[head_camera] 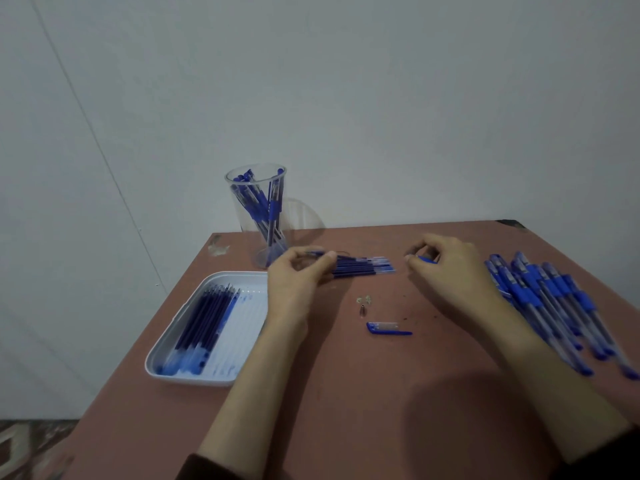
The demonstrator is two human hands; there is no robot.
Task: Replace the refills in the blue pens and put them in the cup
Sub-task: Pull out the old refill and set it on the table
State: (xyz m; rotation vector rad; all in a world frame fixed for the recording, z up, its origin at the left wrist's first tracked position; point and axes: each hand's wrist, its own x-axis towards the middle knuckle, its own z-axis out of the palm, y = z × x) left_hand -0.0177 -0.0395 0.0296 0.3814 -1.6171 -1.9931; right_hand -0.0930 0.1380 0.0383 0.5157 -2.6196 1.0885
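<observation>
Loose cap, metal tip — on table

Dark sleeves, forearms bare; left hand, right hand bare.

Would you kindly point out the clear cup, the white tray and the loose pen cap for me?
clear cup (242, 211): head view, left wall.
white tray (194, 379): head view, near wall.
loose pen cap (388, 330): head view, middle of its body.

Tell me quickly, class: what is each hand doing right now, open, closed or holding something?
Left hand: pinches a thin blue piece, likely a refill.
Right hand: pinches a small blue pen part; which part cannot be told.
</observation>
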